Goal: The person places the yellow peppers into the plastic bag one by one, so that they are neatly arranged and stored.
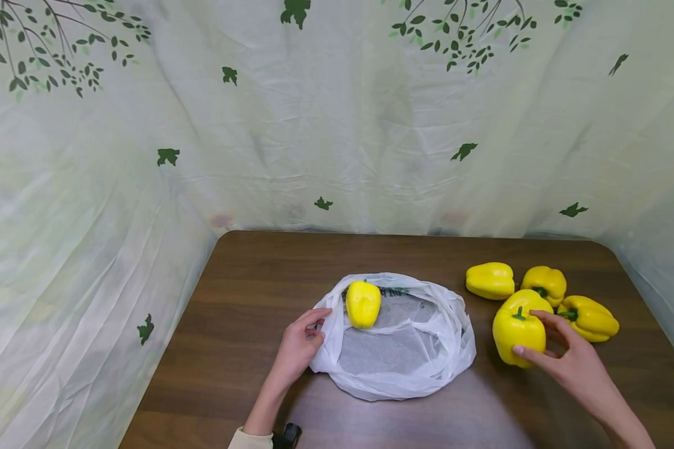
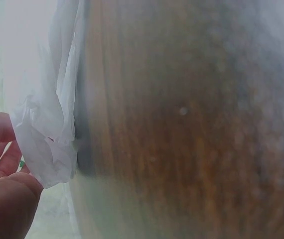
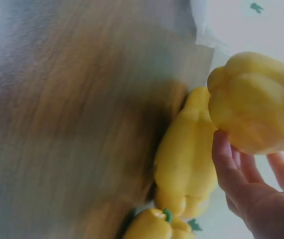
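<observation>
A white plastic bag (image 1: 395,383) lies on the table with its mouth spread wide. Inside it, near the left rim, is one yellow bell pepper (image 1: 363,304). My left hand (image 1: 300,343) pinches the bag's left rim; the left wrist view shows the thin plastic (image 2: 47,144) at the thumb and fingers. To the right of the bag, my right hand (image 1: 573,355) grips another yellow bell pepper (image 1: 517,337) between thumb and fingers. This pepper (image 3: 254,104) is raised above the others in the right wrist view. Its far side is partly hidden.
Several more yellow peppers lie behind and beside the held one: one on its side (image 1: 490,280), one farther back (image 1: 546,282), one at the right (image 1: 590,319). The brown wooden table (image 1: 247,280) meets a leaf-patterned curtain (image 1: 359,156) at its back edge.
</observation>
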Demonstrator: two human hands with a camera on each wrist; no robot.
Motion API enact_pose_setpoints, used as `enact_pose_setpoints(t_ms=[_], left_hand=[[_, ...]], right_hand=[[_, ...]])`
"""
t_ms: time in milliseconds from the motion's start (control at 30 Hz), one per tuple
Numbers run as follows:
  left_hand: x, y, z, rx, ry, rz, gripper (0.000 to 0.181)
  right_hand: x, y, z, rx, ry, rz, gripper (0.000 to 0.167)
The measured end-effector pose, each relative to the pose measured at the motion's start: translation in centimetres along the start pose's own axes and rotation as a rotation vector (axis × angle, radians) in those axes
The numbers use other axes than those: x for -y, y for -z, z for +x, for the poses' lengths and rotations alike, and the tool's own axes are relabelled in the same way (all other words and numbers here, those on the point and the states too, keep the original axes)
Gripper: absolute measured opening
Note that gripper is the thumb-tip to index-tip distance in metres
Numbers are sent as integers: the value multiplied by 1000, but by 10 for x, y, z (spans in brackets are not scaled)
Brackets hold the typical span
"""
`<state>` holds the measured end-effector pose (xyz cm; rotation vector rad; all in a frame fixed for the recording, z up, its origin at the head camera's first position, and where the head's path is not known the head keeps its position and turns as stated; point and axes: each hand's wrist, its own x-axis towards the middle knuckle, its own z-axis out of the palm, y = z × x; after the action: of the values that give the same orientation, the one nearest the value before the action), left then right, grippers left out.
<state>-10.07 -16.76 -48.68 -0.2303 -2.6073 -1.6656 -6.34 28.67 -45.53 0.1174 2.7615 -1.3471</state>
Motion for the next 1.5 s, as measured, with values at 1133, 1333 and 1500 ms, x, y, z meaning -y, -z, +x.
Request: enact_pose_setpoints(t_ms=[1133, 1333, 1500], left_hand=[[27, -4, 3, -14, -20, 15, 44], [27, -4, 3, -13, -24, 11, 44], [24, -5, 3, -17, 2, 32, 44]], right_hand=[[35, -28, 17, -7, 180, 82, 76], [39, -35, 21, 29, 188, 140, 77], [41, -43, 25, 49, 201, 175, 77]])
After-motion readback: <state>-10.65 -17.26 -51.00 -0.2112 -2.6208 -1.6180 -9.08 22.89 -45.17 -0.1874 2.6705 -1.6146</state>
